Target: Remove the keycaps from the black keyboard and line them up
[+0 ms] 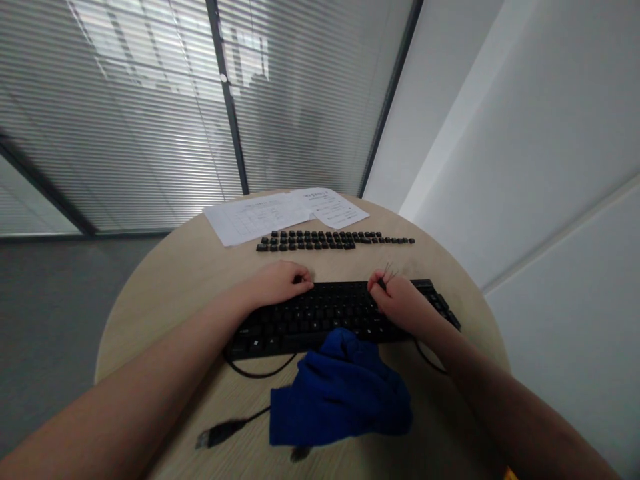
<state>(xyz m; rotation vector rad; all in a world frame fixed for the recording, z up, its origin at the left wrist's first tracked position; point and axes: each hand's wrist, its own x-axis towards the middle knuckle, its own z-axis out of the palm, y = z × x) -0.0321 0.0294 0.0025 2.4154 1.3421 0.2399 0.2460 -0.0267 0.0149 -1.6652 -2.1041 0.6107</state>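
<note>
A black keyboard (320, 317) lies across the round table, its upper rows partly without keycaps as far as the dim view shows. My left hand (283, 283) rests at its top left edge, fingers curled together; a dark bit shows between them, too small to name. Over the keyboard's upper right part, my right hand (395, 297) is closed on a tool with thin wire prongs (389, 270). Loose black keycaps (313, 241) stand in rows beyond the keyboard. In front of it is a crumpled blue cloth (343, 397).
Printed papers (257, 217) lie at the table's far edge. A black cable with a USB plug (220, 433) runs out from under the cloth on the near side of the table (170, 293). Window blinds and a white wall stand behind.
</note>
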